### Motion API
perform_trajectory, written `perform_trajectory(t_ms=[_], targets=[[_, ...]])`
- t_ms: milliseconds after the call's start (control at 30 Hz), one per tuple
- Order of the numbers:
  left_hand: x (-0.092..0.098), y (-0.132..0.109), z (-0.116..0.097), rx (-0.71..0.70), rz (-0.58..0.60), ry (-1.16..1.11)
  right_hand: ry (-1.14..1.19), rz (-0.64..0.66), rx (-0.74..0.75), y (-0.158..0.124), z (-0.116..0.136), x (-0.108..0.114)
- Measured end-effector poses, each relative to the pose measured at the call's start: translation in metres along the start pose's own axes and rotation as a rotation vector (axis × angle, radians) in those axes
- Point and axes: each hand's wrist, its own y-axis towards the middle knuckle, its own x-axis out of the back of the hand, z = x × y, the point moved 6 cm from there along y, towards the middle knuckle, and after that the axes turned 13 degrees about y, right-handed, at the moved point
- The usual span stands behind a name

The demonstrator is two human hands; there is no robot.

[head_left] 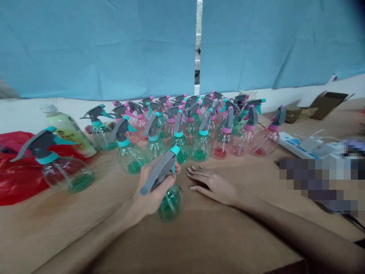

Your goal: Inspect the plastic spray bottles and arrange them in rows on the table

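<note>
My left hand (155, 190) is wrapped round the neck of a green spray bottle (170, 207) with a grey head and teal nozzle. This bottle is upright or nearly so, close to the tabletop, with green liquid inside. To its right, my right hand (215, 184) lies flat on the table, fingers stretched out and holding nothing. Just beyond both hands stand more spray bottles: a green one (201, 148), another green one (179, 146) and a pink one (221, 144). Behind them are several more green and pink bottles, partly hiding one another.
At far left, a green spray bottle (67, 173) stands near a red plastic bag (19, 182) and a tilted, yellowish labelled bottle (71, 131). A white power strip (296, 146) with cables and an open cardboard box (327, 104) are at right. Blue sheeting (128, 49) hangs behind.
</note>
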Motion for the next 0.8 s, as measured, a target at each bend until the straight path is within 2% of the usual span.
perform_trajectory(t_ms=[167,400,633,800], targets=[[-0.003,0.002,0.002,0.034,0.001,-0.012,-0.001,-0.001,-0.006,0.0,0.0,0.0],[-0.007,0.003,0.005,0.031,-0.097,0.087,0.005,-0.014,-0.004,-0.001,-0.001,0.0],[-0.006,0.0,0.001,0.122,-0.187,0.165,-0.014,-0.014,0.0,-0.002,0.001,0.001],[-0.011,-0.004,0.003,0.104,-0.181,0.194,-0.048,-0.03,0.031,-0.001,0.001,-0.001]])
